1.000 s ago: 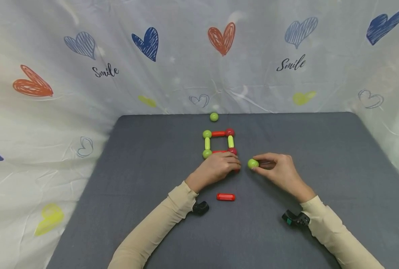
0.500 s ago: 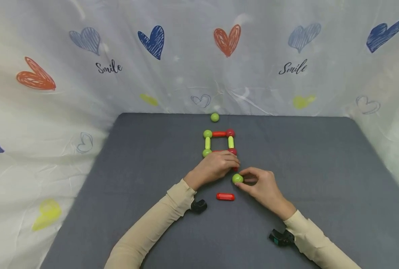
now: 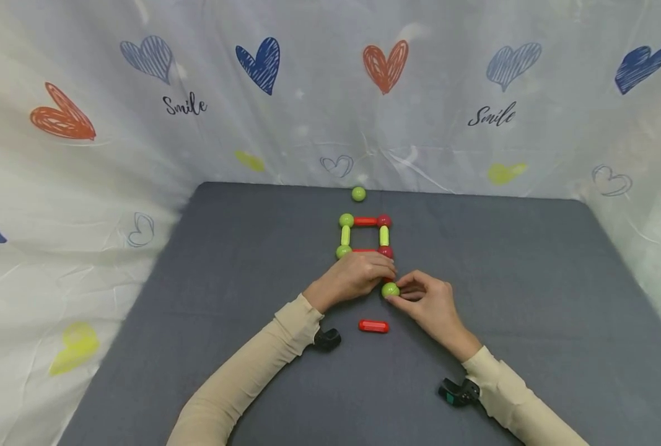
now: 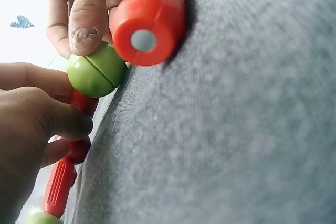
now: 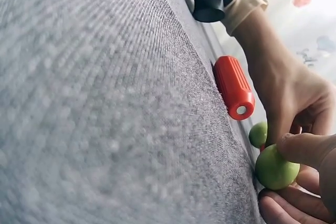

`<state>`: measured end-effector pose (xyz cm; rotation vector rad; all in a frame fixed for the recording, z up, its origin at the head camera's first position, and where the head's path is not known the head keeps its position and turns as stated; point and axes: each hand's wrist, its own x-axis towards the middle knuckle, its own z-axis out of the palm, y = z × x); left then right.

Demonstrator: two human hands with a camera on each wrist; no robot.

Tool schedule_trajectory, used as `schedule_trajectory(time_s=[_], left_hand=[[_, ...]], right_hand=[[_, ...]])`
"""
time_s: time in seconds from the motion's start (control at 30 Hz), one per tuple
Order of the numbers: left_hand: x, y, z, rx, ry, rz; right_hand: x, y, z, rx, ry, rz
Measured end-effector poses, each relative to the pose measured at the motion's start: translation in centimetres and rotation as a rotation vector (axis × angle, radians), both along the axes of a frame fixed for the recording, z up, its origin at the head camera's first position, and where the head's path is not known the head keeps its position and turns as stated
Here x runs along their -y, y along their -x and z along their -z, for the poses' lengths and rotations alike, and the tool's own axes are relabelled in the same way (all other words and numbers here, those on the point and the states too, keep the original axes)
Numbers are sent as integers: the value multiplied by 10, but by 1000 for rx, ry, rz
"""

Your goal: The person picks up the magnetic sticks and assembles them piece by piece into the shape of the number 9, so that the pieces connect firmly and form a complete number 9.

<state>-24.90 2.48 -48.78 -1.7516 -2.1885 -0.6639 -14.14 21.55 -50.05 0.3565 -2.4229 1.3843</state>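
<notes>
My left hand (image 3: 358, 275) pinches a red magnetic rod (image 4: 84, 103), which runs from the near red ball (image 3: 385, 252) of a square frame. Between thumb and fingers my right hand (image 3: 433, 313) holds a green ball (image 3: 390, 290). In the left wrist view this ball sits against the rod's free end. The square has green balls (image 3: 346, 220) at its left corners, red balls at its right corners, yellow-green rods (image 3: 345, 235) along the sides and red rods (image 3: 365, 221) at far and near edges. My left fingers hide part of the near edge.
A loose red rod (image 3: 373, 326) lies nearer to me, below both hands; the right wrist view shows its silver end. One more green ball (image 3: 358, 194) rests by the table's far edge. The grey cloth-covered table (image 3: 263, 248) meets a white curtain (image 3: 308, 111) printed with hearts.
My right hand has carried the green ball leftward and toward me, then slightly up to the end of the held rod. The left hand stays nearly in place.
</notes>
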Motion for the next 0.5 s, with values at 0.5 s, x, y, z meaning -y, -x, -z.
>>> schedule_trajectory(time_s=[0.5], left_hand=[[52, -52, -41, 401, 131, -255]], right_hand=[[-2, 2, 2, -113, -86, -42]])
